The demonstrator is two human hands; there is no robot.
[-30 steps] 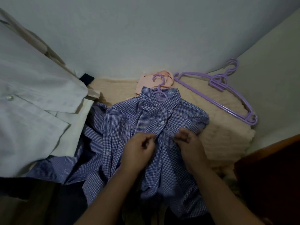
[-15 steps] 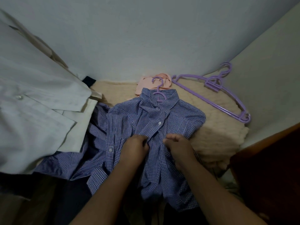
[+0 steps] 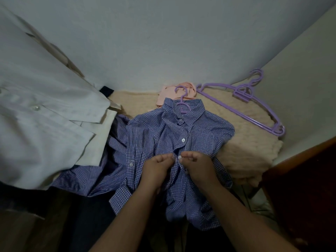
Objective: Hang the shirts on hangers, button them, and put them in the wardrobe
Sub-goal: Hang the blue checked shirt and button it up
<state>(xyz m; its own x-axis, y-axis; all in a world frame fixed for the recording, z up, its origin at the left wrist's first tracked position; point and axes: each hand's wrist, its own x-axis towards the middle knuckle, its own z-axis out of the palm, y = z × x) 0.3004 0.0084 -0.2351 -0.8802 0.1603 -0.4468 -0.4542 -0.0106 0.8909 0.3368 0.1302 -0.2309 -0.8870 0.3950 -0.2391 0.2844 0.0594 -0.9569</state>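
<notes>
Both my hands pinch the front placket of the blue checked shirt around a white button.

My left hand and right hand have fingers curled tight on the cloth either side of that button, almost touching each other; a second white button sits fastened above. The shirt lies flat on a cream blanket with a purple hanger through its collar, hook resting on a pink garment. Spare purple hangers lie to the right by the wall, a striped shirt and a white shirt to the left.
</notes>
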